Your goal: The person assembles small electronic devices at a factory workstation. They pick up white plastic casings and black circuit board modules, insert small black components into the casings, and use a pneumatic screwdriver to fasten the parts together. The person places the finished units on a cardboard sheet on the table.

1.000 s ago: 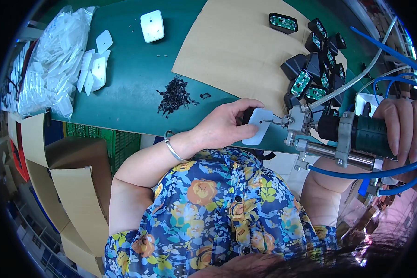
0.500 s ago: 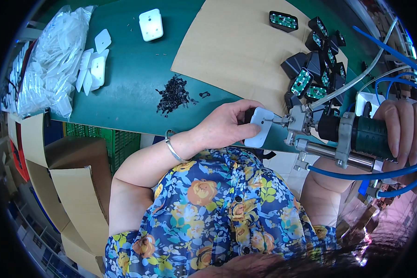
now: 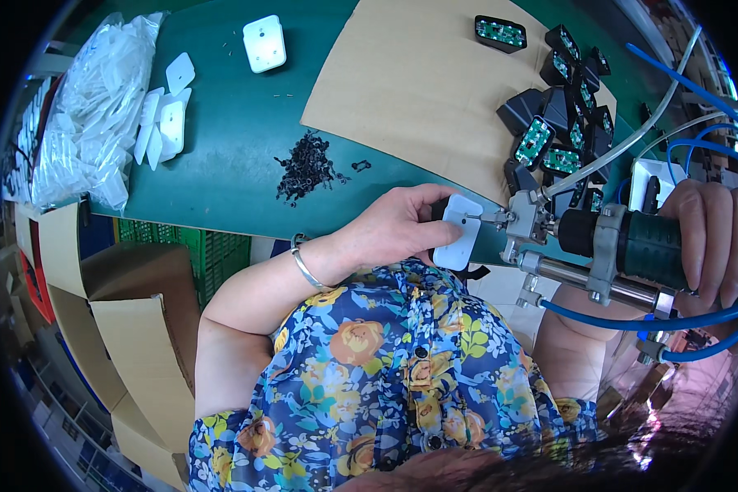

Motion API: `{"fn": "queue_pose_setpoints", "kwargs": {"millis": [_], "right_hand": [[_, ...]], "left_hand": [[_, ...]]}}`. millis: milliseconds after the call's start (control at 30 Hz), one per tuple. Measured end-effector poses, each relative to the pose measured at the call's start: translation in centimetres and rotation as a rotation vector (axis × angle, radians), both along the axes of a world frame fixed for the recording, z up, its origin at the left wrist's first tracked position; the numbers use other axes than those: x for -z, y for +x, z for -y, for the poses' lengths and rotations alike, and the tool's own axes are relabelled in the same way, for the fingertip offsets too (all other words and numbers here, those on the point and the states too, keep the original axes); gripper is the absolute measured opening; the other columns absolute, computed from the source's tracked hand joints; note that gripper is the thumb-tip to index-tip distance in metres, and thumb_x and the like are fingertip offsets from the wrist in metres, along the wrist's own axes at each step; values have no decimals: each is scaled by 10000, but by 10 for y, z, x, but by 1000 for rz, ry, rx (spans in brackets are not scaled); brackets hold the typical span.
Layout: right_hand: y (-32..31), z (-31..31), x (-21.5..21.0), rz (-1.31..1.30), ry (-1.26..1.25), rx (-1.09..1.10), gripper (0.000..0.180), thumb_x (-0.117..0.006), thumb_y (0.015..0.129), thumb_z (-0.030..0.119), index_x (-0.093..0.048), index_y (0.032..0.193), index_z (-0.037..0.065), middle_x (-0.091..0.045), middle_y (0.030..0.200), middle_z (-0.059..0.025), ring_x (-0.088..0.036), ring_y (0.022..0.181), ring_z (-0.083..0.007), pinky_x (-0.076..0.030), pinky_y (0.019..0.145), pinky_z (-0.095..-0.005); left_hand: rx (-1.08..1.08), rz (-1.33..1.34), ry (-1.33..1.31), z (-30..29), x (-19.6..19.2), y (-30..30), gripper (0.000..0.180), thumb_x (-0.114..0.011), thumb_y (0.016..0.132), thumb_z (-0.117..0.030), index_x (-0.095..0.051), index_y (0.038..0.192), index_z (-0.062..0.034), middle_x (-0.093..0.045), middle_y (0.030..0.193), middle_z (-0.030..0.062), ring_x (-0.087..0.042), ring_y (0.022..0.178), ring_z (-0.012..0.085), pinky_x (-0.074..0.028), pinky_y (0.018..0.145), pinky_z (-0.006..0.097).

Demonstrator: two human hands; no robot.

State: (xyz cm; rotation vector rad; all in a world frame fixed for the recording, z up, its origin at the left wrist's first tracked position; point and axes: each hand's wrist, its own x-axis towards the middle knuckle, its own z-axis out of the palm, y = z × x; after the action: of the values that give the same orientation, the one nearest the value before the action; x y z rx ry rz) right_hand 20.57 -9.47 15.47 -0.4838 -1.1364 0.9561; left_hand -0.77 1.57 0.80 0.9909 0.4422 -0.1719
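Observation:
My left hand (image 3: 398, 223) is closed round a small dark case with a white cover plate (image 3: 455, 244), thumb on the cover's edge. The plate faces right, toward a pneumatic screwdriver (image 3: 652, 246) with a metal head and blue hoses. Its thin tip meets the plate near a small hole; whether a screw sits there is too small to tell. My right hand (image 3: 711, 238) is wrapped round the dark green body of the screwdriver at the right edge. The palm side of that hand is hidden.
Several black cases with green circuit boards (image 3: 535, 143) lie on a cardboard sheet (image 3: 402, 82). On the green table (image 3: 221, 164) are a heap of small black parts (image 3: 307, 168), white plates (image 3: 172, 127), a white case (image 3: 264, 43) and a plastic bag (image 3: 98, 107). Cardboard boxes (image 3: 135, 344) stand lower left.
The held case has shifted slightly left and down. My right hand and the screwdriver have moved slightly, with the tip still at the white plate.

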Motion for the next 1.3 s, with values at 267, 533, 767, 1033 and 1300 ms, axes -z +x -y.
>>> {"fn": "queue_pose_setpoints", "kwargs": {"millis": [267, 533, 767, 1033, 1300], "right_hand": [[-1, -1, 3, -13, 10, -11, 451, -694, 700, 272, -455, 1012, 49, -484, 741, -2, -461, 639, -101, -386, 590, -237], [-3, 0, 6, -28, 27, 0, 457, -688, 705, 277, -452, 1020, 46, -488, 741, -3, -463, 637, -103, -387, 585, -236], [-2, 3, 4, -32, 37, 10, 462, -683, 708, 281, -449, 1028, 43, -492, 741, -4, -465, 635, -105, -388, 581, -236], [-1, 7, 4, -30, 30, 27, 468, -678, 713, 286, -445, 1037, 40, -496, 742, -5, -467, 632, -106, -389, 576, -235], [-7, 13, 0, -10, 30, 95, 475, -672, 717, 291, -442, 1045, 37, -500, 742, -7, -469, 630, -108, -390, 571, -235]], "left_hand": [[-112, -7, -104, 5, 2, -3, 386, -571, 808, -99, -477, 1173, -15, -603, 839, 31, -584, 712, 69, -505, 595, 192], [-74, 33, 45, -1, 8, 0, 379, -556, 812, -48, -464, 1179, -15, -594, 916, 53, -572, 804, 90, -499, 672, 222], [-143, 111, 535, 3, 39, -1, 451, -532, 837, -59, -363, 1253, -25, -473, 1135, 93, -530, 932, 117, -496, 705, 246], [-56, 77, 897, 4, 15, -6, 454, -546, 825, -162, -375, 1229, -44, -411, 1138, 167, -592, 756, 275, -503, 640, 352], [-96, 80, 1445, 4, -7, -8, 458, -639, 748, -236, -468, 1150, -97, -465, 1069, 117, -591, 729, 288, -489, 583, 372]]}}
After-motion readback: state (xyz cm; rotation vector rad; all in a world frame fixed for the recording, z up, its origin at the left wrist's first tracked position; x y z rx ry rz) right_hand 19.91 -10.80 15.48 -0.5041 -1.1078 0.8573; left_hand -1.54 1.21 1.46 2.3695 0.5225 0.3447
